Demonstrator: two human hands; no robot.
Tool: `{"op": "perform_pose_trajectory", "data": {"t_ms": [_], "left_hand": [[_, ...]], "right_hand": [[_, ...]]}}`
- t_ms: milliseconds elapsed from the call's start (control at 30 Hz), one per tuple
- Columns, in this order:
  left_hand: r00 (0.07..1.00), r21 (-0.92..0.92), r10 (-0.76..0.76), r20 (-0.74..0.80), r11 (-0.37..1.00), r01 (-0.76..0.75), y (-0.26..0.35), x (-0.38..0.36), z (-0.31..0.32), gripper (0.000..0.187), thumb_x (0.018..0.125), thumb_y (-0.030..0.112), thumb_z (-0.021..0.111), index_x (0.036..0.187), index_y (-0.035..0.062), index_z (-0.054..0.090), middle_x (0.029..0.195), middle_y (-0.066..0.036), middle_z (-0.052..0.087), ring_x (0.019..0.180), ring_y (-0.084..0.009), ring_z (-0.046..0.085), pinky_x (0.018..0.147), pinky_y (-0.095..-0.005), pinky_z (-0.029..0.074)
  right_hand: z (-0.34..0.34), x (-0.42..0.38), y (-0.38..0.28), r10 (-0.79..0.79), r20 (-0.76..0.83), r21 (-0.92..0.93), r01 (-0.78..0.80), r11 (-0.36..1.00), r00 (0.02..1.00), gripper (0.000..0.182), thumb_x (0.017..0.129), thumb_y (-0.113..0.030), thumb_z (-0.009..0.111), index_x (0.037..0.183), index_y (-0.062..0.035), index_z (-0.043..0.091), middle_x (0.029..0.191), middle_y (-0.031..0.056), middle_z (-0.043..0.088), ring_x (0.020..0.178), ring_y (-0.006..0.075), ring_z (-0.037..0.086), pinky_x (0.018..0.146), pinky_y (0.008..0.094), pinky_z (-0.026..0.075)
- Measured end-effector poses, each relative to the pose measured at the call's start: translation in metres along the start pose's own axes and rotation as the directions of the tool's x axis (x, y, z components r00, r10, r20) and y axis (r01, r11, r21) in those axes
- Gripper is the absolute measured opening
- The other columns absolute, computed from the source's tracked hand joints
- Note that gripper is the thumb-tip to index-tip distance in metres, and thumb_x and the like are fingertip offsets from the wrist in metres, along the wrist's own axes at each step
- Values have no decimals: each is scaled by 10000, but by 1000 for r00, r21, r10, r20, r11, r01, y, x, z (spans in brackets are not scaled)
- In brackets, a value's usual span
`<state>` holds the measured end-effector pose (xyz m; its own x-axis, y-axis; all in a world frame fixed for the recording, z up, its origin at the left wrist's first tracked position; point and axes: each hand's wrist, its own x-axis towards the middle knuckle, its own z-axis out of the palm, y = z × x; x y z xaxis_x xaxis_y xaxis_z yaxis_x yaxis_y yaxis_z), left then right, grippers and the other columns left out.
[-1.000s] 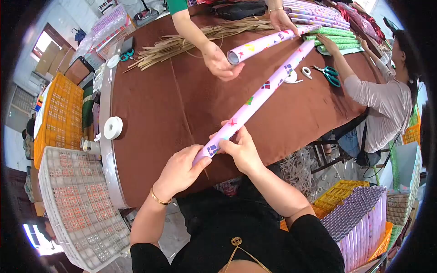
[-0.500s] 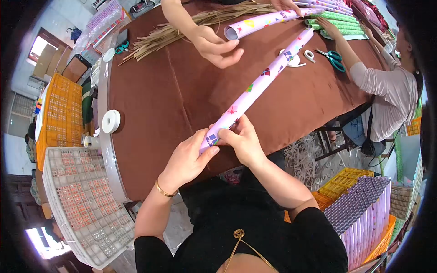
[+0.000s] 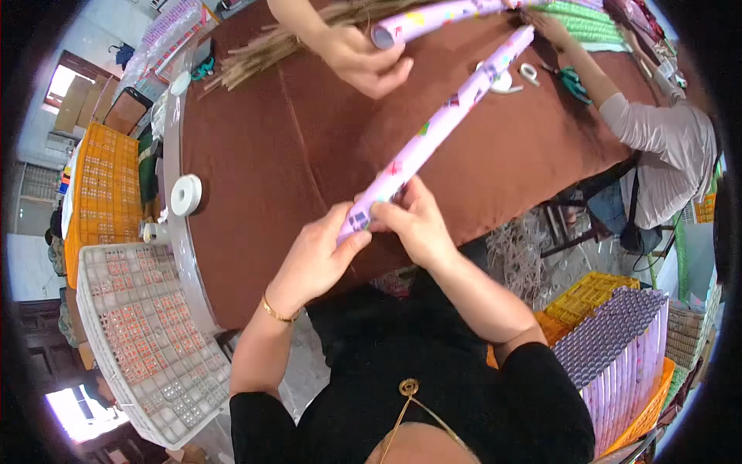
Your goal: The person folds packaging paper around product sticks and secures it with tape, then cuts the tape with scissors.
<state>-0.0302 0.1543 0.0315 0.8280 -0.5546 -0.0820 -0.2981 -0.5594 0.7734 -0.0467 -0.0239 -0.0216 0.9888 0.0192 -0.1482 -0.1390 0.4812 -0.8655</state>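
Note:
A pink patterned roll of wrapping paper (image 3: pixel 421 141) slants up and to the right over the brown table. My left hand (image 3: pixel 323 249) is closed round the left side of its near end, a gold bracelet on the wrist. On the other side of that end, my right hand (image 3: pixel 410 225) grips it with the thumb on top. The roll's far end reaches close to a white tape roll (image 3: pixel 529 74). Across the table, a co-worker's hand (image 3: pixel 362 60) is beside the open end of another pink patterned roll (image 3: pixel 417 23).
The brown cloth-covered table (image 3: pixel 247 178) carries a white spool (image 3: pixel 186 195), thin wooden strips (image 3: pixel 255 62) and teal-handled scissors (image 3: pixel 574 83). Green rolls (image 3: pixel 583 27) lie beside a seated person (image 3: pixel 657 131). A white crate (image 3: pixel 147 340) stands left; stacked wrapped rolls (image 3: pixel 618 356) stand right.
My hands keep the same hold on the roll, which has barely moved. The co-worker's hand and roll appear slightly higher. At the green rolls, the seated person's hand has shifted and is blurred.

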Motion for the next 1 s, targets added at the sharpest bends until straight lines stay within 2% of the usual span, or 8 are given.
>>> {"op": "perform_pose_trajectory", "data": {"t_ms": [67, 233, 300, 567, 733, 800, 900, 1000], "left_hand": [[998, -73, -56, 34, 996, 59, 2, -1, -1, 363, 971, 216, 637, 1259, 13, 550, 763, -61, 614, 636, -122, 589, 603, -300, 495], [996, -125, -88, 33, 988, 91, 5, -8, -2, 350, 967, 230, 648, 1242, 27, 574, 772, -49, 623, 659, -119, 603, 618, -288, 505], [981, -176, -179, 71, 966, 188, 3, 0, -6, 351, 973, 274, 636, 1209, 19, 588, 931, -204, 677, 860, -361, 679, 757, -376, 524], [976, -148, -216, 24, 965, 217, 5, 4, 6, 313, 994, 314, 603, 1056, 8, 577, 772, -194, 626, 717, -345, 649, 645, -404, 488], [970, -214, -237, 56, 946, 243, 9, 1, 3, 318, 1000, 319, 595, 1061, 8, 567, 767, -200, 614, 698, -350, 633, 636, -409, 483], [958, -246, -273, 91, 926, 287, 10, 1, 3, 320, 1003, 320, 591, 1062, 6, 564, 767, -205, 609, 694, -351, 629, 634, -411, 481], [983, -158, -179, 37, 970, 182, 9, -2, 9, 319, 1008, 316, 582, 1055, 2, 553, 776, -211, 605, 703, -369, 627, 636, -417, 481], [991, -115, -133, 17, 984, 134, 11, -5, 12, 322, 1008, 319, 580, 1051, 2, 540, 786, -217, 600, 713, -394, 623, 640, -423, 482]], "right_hand": [[-3, -1, 0, 14, 16, -37, -14, 999, 1000, 387, 928, 7, 573, 1293, 18, 443, 1113, 135, 639, 1022, 237, 660, 792, 355, 599], [-5, -7, 8, -1, 16, 169, -1, 986, 1000, 432, 939, -18, 566, 1353, 19, 447, 1133, 120, 633, 1053, 205, 642, 818, 338, 581], [-9, 1, 4, 3, 79, 19, -4, 1000, 997, 424, 943, -26, 566, 1356, 13, 474, 1161, 115, 631, 1066, 189, 631, 849, 319, 554], [-4, -2, 4, -125, -14, 47, 125, 991, 992, 442, 955, -64, 603, 1365, 17, 460, 1169, 131, 638, 1072, 208, 637, 900, 344, 536], [-10, -2, -2, -63, 18, -32, 64, 997, 998, 419, 964, -57, 593, 1354, 24, 461, 1180, 154, 645, 1061, 219, 648, 895, 351, 543], [-12, -2, -3, -44, 21, 111, 41, 993, 999, 421, 968, -63, 594, 1354, 19, 448, 1163, 164, 657, 1059, 223, 650, 891, 349, 545], [-3, -4, -7, -175, -64, -6, 175, 985, 983, 426, 984, -92, 580, 1368, 8, 426, 1127, 173, 668, 1033, 235, 664, 891, 354, 548], [-6, 2, -9, -200, -101, 50, 206, 977, 974, 424, 1000, -123, 559, 1379, -7, 408, 1108, 185, 672, 985, 253, 682, 868, 375, 564]]}}
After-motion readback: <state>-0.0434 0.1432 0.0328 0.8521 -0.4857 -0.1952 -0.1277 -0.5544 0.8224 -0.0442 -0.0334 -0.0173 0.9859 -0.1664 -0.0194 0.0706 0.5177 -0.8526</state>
